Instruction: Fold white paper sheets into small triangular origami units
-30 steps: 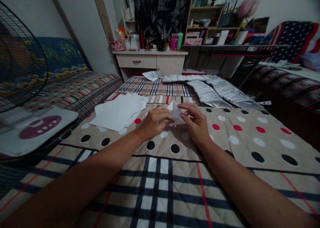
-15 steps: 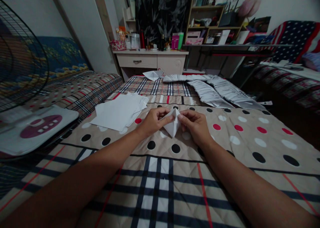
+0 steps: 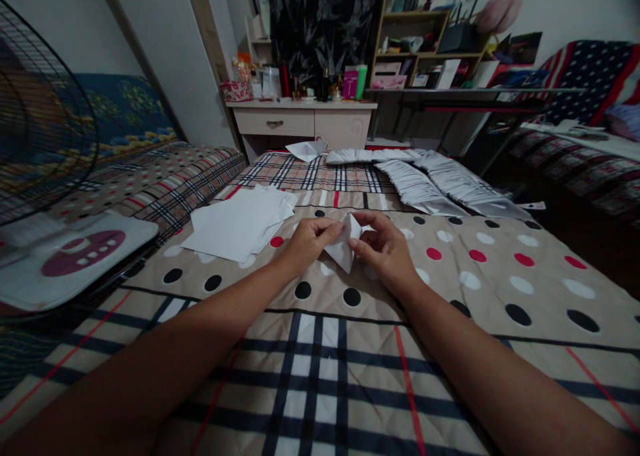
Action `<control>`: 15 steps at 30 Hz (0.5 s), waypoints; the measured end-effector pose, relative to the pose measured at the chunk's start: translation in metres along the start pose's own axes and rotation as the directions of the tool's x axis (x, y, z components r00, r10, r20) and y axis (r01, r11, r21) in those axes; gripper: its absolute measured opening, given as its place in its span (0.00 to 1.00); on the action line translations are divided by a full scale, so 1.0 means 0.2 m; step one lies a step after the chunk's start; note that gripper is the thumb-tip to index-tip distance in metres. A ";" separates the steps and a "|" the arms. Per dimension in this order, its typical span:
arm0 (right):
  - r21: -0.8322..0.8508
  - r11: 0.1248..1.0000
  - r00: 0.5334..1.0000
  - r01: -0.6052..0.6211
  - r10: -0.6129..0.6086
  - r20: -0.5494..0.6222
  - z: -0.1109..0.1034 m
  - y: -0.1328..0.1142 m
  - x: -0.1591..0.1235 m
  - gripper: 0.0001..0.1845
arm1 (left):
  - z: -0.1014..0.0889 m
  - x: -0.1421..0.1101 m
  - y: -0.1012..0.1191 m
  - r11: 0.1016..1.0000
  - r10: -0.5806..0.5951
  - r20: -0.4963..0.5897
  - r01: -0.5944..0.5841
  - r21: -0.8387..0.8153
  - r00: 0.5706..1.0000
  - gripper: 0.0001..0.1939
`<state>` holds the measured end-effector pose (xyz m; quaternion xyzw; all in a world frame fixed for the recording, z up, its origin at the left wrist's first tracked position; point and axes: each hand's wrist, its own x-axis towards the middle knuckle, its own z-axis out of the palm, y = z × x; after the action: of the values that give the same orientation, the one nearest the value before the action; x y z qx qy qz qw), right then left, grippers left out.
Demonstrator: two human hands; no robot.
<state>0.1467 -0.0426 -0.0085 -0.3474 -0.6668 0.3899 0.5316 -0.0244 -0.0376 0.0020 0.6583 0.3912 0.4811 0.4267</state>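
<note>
A small folded piece of white paper [image 3: 342,251] is held up just over the dotted bedspread, its pointed end downward. My left hand [image 3: 311,243] pinches its left side between thumb and fingers. On the other side, my right hand [image 3: 385,246] has its thumb and forefinger on the upper right flap, with the remaining fingers curled. Part of the paper is hidden behind the fingers. Left of my left hand lies a loose stack of flat white paper sheets [image 3: 235,226].
Rows of folded white papers [image 3: 420,188] lie at the bed's far right, and one folded paper [image 3: 306,150] sits at the far edge. A fan [image 3: 45,116] stands at the left. Beyond the bed are a white dresser [image 3: 295,121] and shelves [image 3: 415,54].
The folded paper has turned slightly, its upper flap now angled to the right. My right hand's fingers have shifted on that flap and opened a little; my left hand barely moves.
</note>
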 end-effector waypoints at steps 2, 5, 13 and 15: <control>-0.018 1.000 1.000 0.023 -0.022 0.014 0.00 0.01 0.00 0.23 | 0.00 0.00 0.00 1.000 -0.004 -0.019 0.004 0.000 1.000 0.20; -0.046 0.998 0.999 0.032 -0.030 0.039 -0.01 0.02 0.00 0.22 | 0.00 0.00 0.00 1.000 -0.006 -0.037 0.005 -0.012 0.999 0.20; -0.062 0.997 0.997 0.045 -0.042 0.058 -0.01 0.01 -0.01 0.18 | 0.00 0.00 -0.01 0.999 -0.005 -0.004 0.004 -0.035 1.000 0.21; -0.095 0.994 0.998 0.061 -0.058 0.039 0.00 0.00 -0.01 0.19 | 0.00 0.00 -0.01 0.999 -0.020 -0.005 0.020 -0.035 1.000 0.22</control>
<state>0.1472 -0.0438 -0.0094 -0.3456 -0.7045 0.3474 0.5134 -0.0250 -0.0373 0.0000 0.6456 0.3905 0.4854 0.4416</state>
